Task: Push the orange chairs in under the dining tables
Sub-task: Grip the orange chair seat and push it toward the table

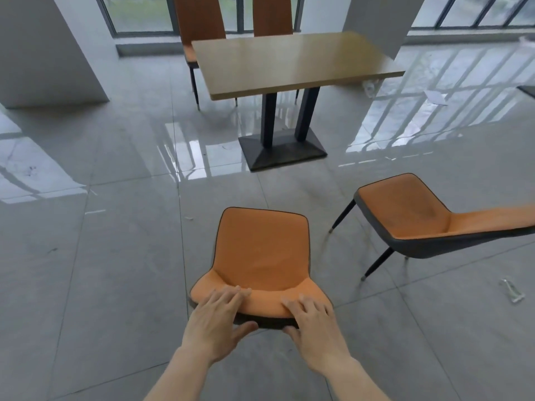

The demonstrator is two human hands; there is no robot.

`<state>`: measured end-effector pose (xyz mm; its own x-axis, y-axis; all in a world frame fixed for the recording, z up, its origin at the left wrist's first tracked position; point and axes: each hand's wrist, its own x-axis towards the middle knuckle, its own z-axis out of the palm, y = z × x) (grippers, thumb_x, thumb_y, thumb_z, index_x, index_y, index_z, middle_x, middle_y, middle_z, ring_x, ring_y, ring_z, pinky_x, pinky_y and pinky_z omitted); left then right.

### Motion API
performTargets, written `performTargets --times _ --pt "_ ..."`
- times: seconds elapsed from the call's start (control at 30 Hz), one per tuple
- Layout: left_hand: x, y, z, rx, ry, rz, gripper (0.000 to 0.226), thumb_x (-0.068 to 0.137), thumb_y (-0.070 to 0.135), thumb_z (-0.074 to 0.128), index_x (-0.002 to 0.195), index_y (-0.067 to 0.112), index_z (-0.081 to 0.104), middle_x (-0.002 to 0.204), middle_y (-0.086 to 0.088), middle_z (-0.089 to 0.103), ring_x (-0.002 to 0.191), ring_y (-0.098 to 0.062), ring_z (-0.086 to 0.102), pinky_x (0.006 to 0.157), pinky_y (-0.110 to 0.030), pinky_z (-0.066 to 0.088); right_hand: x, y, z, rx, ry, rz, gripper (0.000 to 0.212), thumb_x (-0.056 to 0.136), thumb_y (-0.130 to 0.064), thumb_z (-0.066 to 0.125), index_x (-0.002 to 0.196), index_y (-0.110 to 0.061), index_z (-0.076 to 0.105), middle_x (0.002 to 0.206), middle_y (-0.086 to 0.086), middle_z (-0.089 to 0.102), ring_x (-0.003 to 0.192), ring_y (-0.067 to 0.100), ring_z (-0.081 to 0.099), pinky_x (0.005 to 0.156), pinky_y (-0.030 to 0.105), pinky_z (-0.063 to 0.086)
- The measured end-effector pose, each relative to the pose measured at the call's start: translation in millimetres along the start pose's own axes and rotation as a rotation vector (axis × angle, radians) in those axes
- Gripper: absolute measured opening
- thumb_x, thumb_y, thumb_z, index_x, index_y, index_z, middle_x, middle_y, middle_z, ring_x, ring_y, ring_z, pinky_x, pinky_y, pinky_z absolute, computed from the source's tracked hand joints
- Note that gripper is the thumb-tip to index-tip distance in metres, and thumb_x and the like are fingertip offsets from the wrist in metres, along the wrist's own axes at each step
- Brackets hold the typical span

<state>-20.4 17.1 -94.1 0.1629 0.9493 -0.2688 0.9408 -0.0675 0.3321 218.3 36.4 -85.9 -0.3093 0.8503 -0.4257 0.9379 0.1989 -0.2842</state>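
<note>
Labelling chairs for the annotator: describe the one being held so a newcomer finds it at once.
Start at the wooden dining table on its black pedestal, then come toward the camera across the grey tiled floor. The held chair is the nearest one, seat facing the table. Unlike the free-standing chair to its right, its backrest is gripped by the left hand and right hand.

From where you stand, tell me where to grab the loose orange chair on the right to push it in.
Grip the top of the backrest of the loose orange chair from behind, probably with both hands. Its seat front faces left, not toward the table, so it likely needs turning first.
</note>
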Motion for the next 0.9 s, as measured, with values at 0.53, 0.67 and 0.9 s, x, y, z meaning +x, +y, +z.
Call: performTargets --times 0.53,0.67,0.9 --pt "85.8 33.5 -13.4 -0.032 0.281 0.102 0.064 0.091 0.077 0.032 0.122 0.033 0.065 0.114 0.017 0.066 0.106 -0.013 0.062 0.092 -0.034 0.05 75.8 62.4 -81.2 -0.082 -0.017 -0.106 0.051 0.108 -0.046 0.04 0.156 -0.048 0.024 0.16 -0.011 0.028 0.15 0.019 0.017 0.127 0.041 0.004" --pt "101.5 41.6 -9.5 -0.025 0.329 0.113 0.059 0.092 0.076 0.038 0.119 0.031 0.067 0.11 0.017 0.067 0.101 -0.012 0.063 0.086 -0.033 0.052 91.1 82.1 -88.9 -0.078 -0.027 -0.149 0.05 0.107 -0.049 0.04 0.154 -0.051 0.024 0.158 -0.012 0.029 0.149 0.018 0.019 0.125 0.038 0.007" --pt "90.9 65.4 23.0 -0.013 0.218 0.059 0.063 0.093 0.077 0.033 0.124 0.032 0.065 0.117 0.016 0.066 0.106 -0.013 0.063 0.087 -0.034 0.053 86.4 112.7 -70.7 -0.08 -0.131 -0.192 0.048 0.107 -0.049 0.041 0.152 -0.052 0.025 0.166 -0.005 0.023 0.151 0.022 0.017 0.124 0.041 0.01"
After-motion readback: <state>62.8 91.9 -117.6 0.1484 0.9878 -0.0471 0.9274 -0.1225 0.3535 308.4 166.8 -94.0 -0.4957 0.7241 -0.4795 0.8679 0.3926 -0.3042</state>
